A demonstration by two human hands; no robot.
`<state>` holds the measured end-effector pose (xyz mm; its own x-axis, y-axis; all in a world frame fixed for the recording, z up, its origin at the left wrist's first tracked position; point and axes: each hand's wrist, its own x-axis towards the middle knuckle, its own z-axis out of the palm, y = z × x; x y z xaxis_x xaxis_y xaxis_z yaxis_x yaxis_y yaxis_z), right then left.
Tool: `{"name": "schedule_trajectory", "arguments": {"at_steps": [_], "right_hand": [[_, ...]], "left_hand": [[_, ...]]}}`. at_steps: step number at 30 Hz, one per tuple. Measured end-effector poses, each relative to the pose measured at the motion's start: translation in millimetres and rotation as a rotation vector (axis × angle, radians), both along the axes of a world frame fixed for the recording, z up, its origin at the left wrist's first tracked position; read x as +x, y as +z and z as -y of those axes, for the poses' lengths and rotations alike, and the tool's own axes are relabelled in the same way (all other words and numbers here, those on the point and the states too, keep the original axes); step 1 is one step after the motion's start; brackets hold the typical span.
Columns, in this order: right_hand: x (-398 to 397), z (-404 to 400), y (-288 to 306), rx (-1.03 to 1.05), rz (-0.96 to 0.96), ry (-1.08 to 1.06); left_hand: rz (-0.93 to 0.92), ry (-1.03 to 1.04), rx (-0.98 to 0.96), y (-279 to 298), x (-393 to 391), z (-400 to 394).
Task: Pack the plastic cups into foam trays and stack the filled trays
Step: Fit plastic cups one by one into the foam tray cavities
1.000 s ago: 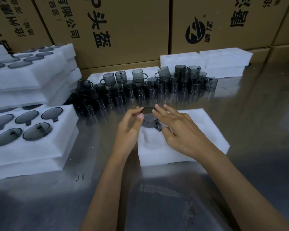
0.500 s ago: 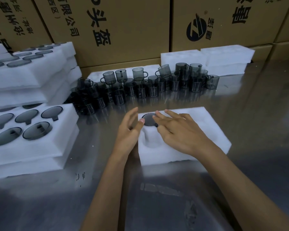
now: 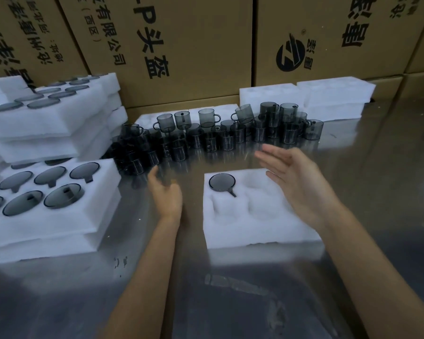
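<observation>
A white foam tray point(image 3: 260, 231) lies in front of me on the metal table. One smoky grey plastic cup point(image 3: 222, 182) sits sunk in its far-left pocket, handle pointing toward me; the other pockets hold nothing. My left hand point(image 3: 165, 192) hovers left of the tray, blurred, fingers apart and holding nothing. My right hand point(image 3: 296, 178) floats above the tray's right side, palm facing left, fingers spread. A long row of loose grey cups point(image 3: 220, 135) stands behind the tray.
Filled foam trays point(image 3: 49, 206) are stacked at the left, with a taller stack point(image 3: 47, 118) behind them. More foam trays point(image 3: 333, 99) lie at the back right. Cardboard boxes point(image 3: 186, 45) wall off the far edge. Bare metal table point(image 3: 230, 289) lies near me.
Both hands have let go of the cup, which now sits in the pocket. The left hand moved left off the tray; the right hand lifted and moved right.
</observation>
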<state>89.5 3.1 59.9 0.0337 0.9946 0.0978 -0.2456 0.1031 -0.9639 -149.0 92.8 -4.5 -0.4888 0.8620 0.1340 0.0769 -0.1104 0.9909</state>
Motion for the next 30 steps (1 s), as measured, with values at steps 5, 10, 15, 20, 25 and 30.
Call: {"name": "schedule_trajectory", "arguments": {"at_steps": [5,10,15,20,25,30], "right_hand": [[-3,-7,-6,-0.044,-0.029,-0.042],[-3,-10,-9,-0.032,-0.004,-0.062],[-2,-11,-10,-0.016,0.020,-0.050],[-2,-12,-11,-0.013,0.034,-0.049],[-2,-13,-12,-0.015,0.048,-0.056],[-4,-10,-10,-0.022,0.059,-0.097]], "left_hand": [[-0.423,0.185,-0.071,4,-20,-39],[-0.633,0.263,-0.244,4,-31,-65],[-0.499,0.336,-0.253,7,-37,-76],[-0.447,0.360,-0.135,2,-38,-71],[-0.391,0.220,-0.023,-1,-40,-59],[-0.284,-0.059,0.065,1,-25,-22]]}}
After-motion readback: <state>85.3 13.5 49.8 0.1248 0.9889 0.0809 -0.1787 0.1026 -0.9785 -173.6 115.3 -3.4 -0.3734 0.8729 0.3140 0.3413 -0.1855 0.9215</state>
